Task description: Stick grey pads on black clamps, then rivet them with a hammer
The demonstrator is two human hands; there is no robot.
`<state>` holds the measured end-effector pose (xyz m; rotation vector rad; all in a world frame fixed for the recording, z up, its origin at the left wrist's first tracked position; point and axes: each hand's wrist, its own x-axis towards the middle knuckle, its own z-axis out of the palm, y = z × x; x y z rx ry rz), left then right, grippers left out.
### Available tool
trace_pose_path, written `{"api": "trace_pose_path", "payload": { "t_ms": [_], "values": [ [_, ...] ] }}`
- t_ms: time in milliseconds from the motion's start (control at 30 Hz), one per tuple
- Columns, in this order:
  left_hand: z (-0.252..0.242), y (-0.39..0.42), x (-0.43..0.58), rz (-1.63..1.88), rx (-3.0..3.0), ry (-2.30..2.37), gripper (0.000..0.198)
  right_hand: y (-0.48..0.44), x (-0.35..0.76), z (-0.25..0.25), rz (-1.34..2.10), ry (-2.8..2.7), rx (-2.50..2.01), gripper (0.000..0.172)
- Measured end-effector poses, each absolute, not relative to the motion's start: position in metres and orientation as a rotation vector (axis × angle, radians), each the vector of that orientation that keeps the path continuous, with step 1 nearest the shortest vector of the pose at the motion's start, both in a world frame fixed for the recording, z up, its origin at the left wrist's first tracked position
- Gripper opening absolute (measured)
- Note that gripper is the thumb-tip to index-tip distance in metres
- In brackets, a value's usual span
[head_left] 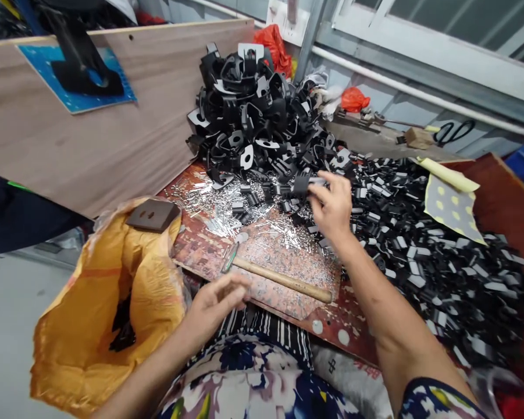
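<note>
My right hand [334,206] is at the front of the heap, its fingers closed on a black plastic part [303,184]. Beneath it lie loose silver pins [283,230]. My left hand [220,299] hangs over the table's front edge with fingers apart and nothing in them. Just beyond it a hammer [283,280] with a wooden handle rests on a speckled board [270,250]. Large black clip parts [246,116] are piled at the back, and many small black parts [410,250] cover the right side.
An open yellow sack [82,314] stands at the left, a brown block [153,215] on its rim. Behind it rises a wooden panel [157,87]. Dotted cloth [451,201], black scissors [453,132] and a red bag [355,99] lie at the back right.
</note>
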<state>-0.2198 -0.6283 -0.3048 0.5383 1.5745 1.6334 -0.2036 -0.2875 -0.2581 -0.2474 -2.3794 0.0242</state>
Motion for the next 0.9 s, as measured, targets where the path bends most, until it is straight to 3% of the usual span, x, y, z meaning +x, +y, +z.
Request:
{"api": "trace_pose_path", "payload": {
  "t_ms": [100, 133, 267, 367, 500, 600, 800, 900],
  "values": [
    [-0.297, -0.598, -0.215, 1.817, 0.244, 1.234, 0.055, -0.354, -0.152, -0.280, 0.112, -2.425, 0.065, 0.025],
    [-0.295, -0.590, -0.212, 1.837, 0.188, 1.154, 0.056, -0.375, -0.137, -0.288, 0.169, -2.446, 0.140, 0.022],
    [-0.295, -0.580, -0.203, 1.786, 0.048, 1.089, 0.031, -0.412, -0.093, -0.306, 0.511, -2.539, 0.239, 0.026],
    [-0.300, -0.590, -0.200, 1.761, 0.012, 1.118, 0.028, -0.378, -0.079, -0.295, 0.735, -2.564, -0.091, 0.032],
    [-0.299, -0.600, -0.199, 1.778, 0.035, 1.119, 0.029, -0.307, -0.083, -0.287, 0.492, -2.573, -0.787, 0.021],
    [-0.298, -0.601, -0.196, 1.745, 0.066, 1.122, 0.033, -0.283, -0.097, -0.298, 0.418, -2.674, -0.886, 0.014],
    [-0.300, -0.604, -0.192, 1.687, 0.104, 1.147, 0.037, -0.293, -0.118, -0.313, 0.755, -2.642, -0.877, 0.033],
    [-0.299, -0.603, -0.192, 1.661, 0.132, 1.169, 0.037, -0.296, -0.119, -0.305, 0.517, -2.664, -0.735, 0.042]
  ]
}}
